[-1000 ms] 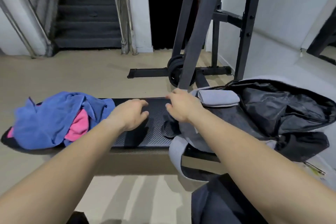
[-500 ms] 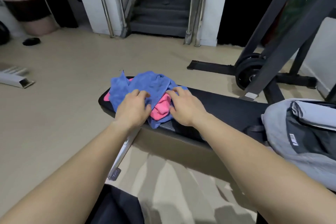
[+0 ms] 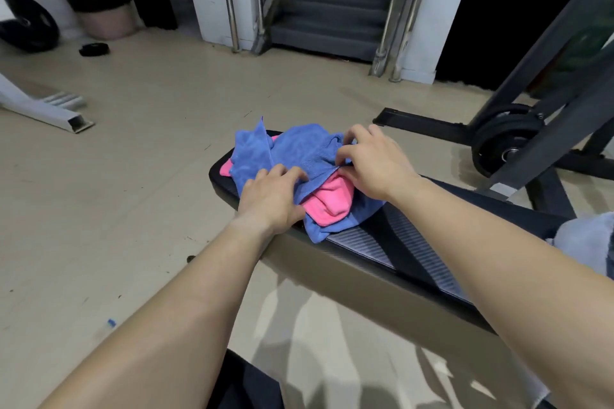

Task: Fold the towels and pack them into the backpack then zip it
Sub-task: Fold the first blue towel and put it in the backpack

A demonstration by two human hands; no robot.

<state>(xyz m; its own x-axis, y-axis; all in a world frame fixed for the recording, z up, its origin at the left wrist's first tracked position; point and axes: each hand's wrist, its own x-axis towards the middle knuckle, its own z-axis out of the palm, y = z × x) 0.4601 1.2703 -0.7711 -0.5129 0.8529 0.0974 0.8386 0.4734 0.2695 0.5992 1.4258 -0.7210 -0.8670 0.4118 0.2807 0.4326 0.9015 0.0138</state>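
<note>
A crumpled blue towel point(image 3: 295, 149) lies heaped over a pink towel point(image 3: 329, 201) at the far end of a black padded bench point(image 3: 395, 242). My left hand point(image 3: 270, 197) rests on the near left side of the heap, its fingertips on the blue cloth. My right hand point(image 3: 372, 163) pinches the blue towel's edge at the heap's right side between thumb and fingers. Only a grey corner of the backpack point(image 3: 588, 242) shows at the right edge of the view, on the same bench.
A dark weight rack with black plates point(image 3: 505, 146) stands on the floor to the right behind the bench. Grey stairs with metal rails point(image 3: 332, 0) rise at the back. A white bar point(image 3: 50, 113) and a loose plate point(image 3: 26, 23) lie far left on the beige floor.
My view has swung left from the backpack to the towel heap. Both hands left the bench and bag and came onto the towels; my right hand now pinches the blue towel's edge.
</note>
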